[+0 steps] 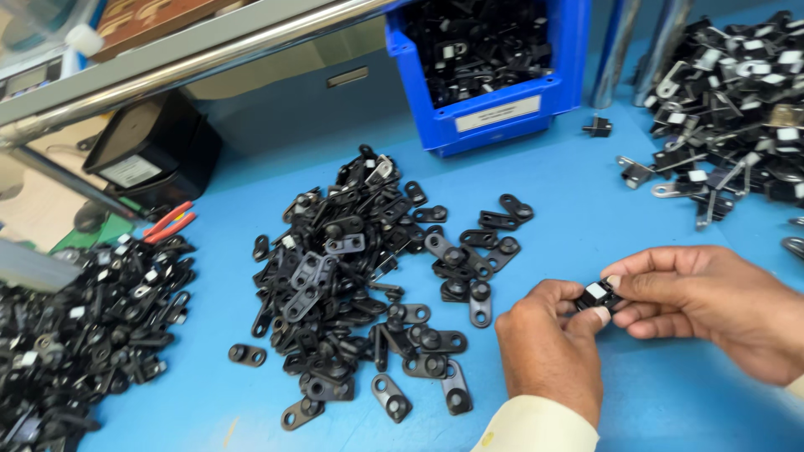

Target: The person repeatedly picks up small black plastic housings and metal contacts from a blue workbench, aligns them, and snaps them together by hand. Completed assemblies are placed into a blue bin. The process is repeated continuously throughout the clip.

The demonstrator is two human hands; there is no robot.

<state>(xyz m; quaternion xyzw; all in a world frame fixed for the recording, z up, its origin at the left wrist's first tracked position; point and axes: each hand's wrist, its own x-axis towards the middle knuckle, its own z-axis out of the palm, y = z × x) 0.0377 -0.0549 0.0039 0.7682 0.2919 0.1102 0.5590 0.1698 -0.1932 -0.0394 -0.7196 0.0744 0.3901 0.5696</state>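
Your left hand (548,339) and right hand (712,305) meet on one small black part (598,295) with a pale square face. Each grip is narrow, thumb and fingertips pinched shut on the part from opposite sides. The part is held just above the blue surface (586,192), to the right of the central pile of black brackets (368,276). The blue bin (494,67) stands behind that pile.
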